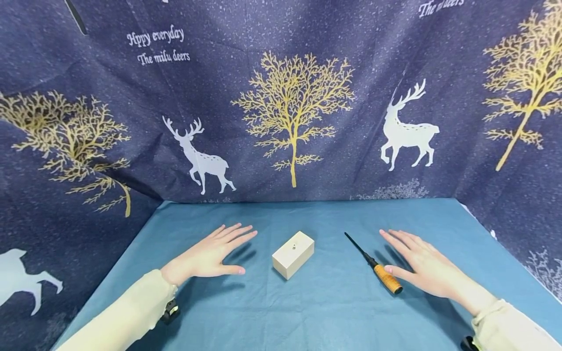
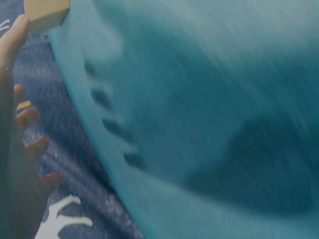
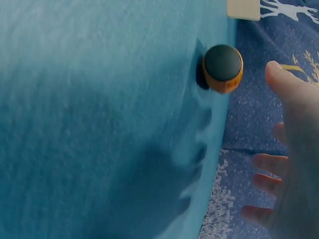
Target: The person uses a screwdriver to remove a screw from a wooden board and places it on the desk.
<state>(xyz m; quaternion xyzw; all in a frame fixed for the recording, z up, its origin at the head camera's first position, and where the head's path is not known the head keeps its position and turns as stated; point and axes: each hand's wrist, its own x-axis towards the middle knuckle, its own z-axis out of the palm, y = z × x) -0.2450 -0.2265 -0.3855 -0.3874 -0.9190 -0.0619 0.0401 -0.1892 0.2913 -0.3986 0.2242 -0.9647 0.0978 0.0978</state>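
Note:
A pale rectangular wooden block (image 1: pixel 293 256) lies on the blue cloth, with a small screw-like spot on its top face. To its right rests a screwdriver (image 1: pixel 386 279) with an orange handle, a black collar and a thin dark shaft pointing away to the back left. My left hand (image 1: pixel 215 253) hovers left of the block, palm down, fingers spread and holding nothing. Over the cloth beside the screwdriver is my right hand (image 1: pixel 423 265), its fingers straight; the thumb overlaps the handle in the head view. The right wrist view shows the handle's dark butt end (image 3: pixel 223 63) apart from the thumb.
The blue cloth (image 1: pixel 281 317) covers the table. Behind it and along both sides hangs a dark blue curtain (image 1: pixel 333 161) printed with deer and golden trees. Both hands cast shadows on the cloth.

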